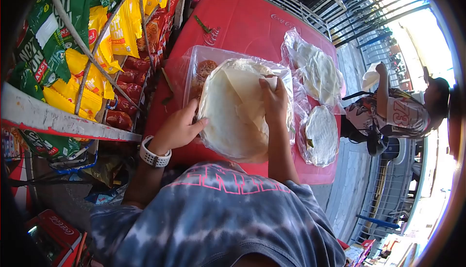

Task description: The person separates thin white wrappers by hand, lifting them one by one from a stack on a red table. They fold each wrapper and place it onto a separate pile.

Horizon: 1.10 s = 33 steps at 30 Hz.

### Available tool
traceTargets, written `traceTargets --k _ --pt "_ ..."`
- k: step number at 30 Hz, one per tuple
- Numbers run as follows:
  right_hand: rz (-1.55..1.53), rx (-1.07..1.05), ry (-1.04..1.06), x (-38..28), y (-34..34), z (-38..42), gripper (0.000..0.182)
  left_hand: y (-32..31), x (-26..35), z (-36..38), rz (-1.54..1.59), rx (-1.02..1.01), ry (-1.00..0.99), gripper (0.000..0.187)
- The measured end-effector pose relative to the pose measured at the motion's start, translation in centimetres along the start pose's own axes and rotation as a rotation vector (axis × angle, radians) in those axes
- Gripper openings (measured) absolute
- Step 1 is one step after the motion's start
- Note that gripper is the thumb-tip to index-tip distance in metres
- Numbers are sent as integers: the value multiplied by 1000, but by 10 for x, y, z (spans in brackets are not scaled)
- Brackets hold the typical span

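A stack of thin, round, pale spring roll wrappers (233, 116) lies over a clear plastic container (194, 53) in front of me. My right hand (274, 99) pinches a loose, partly folded wrapper (250, 85) at the stack's upper right. At the stack's left edge, my left hand (180, 127) holds on, thumb on the wrappers and fingers by the container's side; some fingertips are hidden. Reddish-brown food (206, 68) shows through the container's left part. To the right lie two more wrapper stacks on plastic, a larger one (318, 73) and a smaller one (321, 136).
The red table (238, 14) carries a few green scraps (201, 24). Yellow and green snack packs (124, 34) hang behind a metal frame (68, 109) close on my left. A person (393, 111) is beyond the table's right edge, near railings.
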State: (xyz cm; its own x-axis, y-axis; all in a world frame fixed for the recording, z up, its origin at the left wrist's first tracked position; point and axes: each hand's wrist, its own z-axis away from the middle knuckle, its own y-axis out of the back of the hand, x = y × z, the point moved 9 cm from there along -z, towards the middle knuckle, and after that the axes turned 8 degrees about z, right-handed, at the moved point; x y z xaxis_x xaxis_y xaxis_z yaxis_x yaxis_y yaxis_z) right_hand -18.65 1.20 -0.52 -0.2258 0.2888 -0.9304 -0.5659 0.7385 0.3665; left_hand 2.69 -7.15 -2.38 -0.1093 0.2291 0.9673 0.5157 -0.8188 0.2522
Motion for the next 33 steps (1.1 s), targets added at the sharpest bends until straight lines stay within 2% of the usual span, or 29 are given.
traceTargets --k 1,3,4,7,10,11,13,15,16,17,18,20,21,23,26,29,30,33 --pt "-119 -80 -14 4 -8 0 18 1 -2 -4 -49 -25 8 35" --pt "-360 -242 -41 8 -26 1 17 12 7 -15 -178 109 -15 40" --pt "-267 -228 -45 4 -26 0 18 18 13 -22 -243 178 -28 43" --pt "-228 -335 -1 -3 -31 -7 22 26 -3 -60 -253 220 38 48" --pt "4 -401 89 -9 -18 -19 27 20 6 -71 -421 213 53 47" --pt "135 -378 74 -7 -5 -24 31 19 5 -73 -381 201 23 46" --pt "252 -243 96 -1 25 -39 32 16 1 -75 -304 168 -35 44" --pt "555 76 211 -12 62 -48 30 19 6 -71 -216 209 -96 40" --pt "499 156 320 -32 61 -45 29 21 6 -69 -154 232 -133 40" --pt "432 98 401 -45 44 -40 32 20 7 -67 -91 254 -168 40" --pt "386 -57 503 -58 13 -30 39 18 12 -65 -40 212 -130 38" --pt "493 -298 627 -70 -40 1 54 14 18 -62 81 199 -173 35" --pt "771 -188 656 -76 -49 13 60 15 22 -61 140 199 -195 34" --pt "753 -120 623 -73 -52 14 60 15 30 -55 131 186 -151 31" --pt "575 -304 367 -55 -51 4 48 15 31 -49 224 209 -192 32" --pt "721 -182 694 -76 -48 14 37 16 36 -50 281 208 -200 32" --pt "676 -72 912 -91 -45 25 29 16 35 -50 304 205 -176 31" --pt "541 -165 774 -81 -51 22 28 14 33 -49 316 231 -172 31"
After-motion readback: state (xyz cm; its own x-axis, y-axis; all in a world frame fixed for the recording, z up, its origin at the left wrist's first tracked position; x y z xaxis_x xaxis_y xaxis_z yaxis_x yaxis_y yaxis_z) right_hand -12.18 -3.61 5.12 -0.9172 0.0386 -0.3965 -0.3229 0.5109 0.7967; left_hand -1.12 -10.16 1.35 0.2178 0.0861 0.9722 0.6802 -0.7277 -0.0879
